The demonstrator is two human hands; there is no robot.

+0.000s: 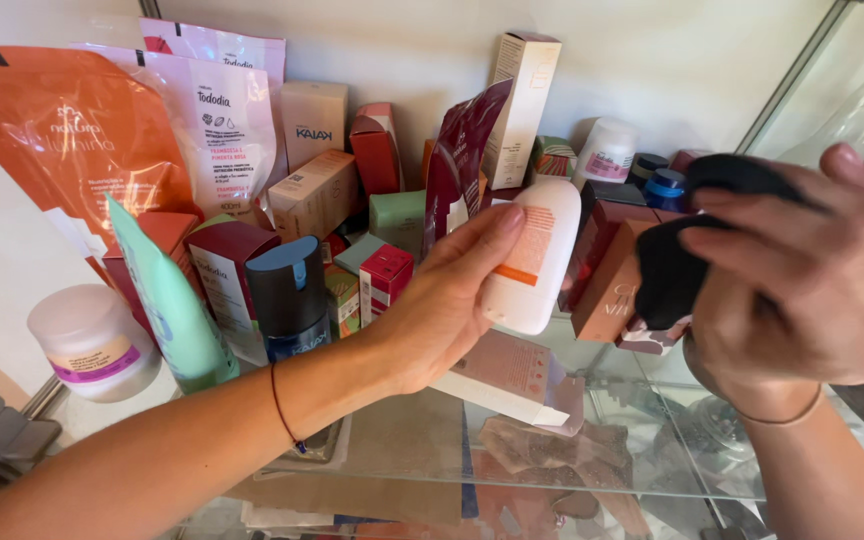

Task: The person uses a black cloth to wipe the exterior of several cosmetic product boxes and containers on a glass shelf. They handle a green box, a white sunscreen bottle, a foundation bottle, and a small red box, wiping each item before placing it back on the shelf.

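Note:
My left hand (442,300) grips a white bottle (537,255) with an orange label, held upright over the glass shelf (612,440). Under that hand a pale flat carton (512,380) is pinned by the lower fingers. My right hand (802,270) is closed on a black cloth (677,260), held just right of the bottle. The cloth partly hides the boxes behind it.
The shelf is crowded with cosmetics: an orange pouch (72,130), pink pouches (222,110), a green tube (167,300), a dark blue bottle (290,295), a white jar (92,340), a maroon pouch (457,160), several small cartons and jars. A glass wall (852,90) closes the right side.

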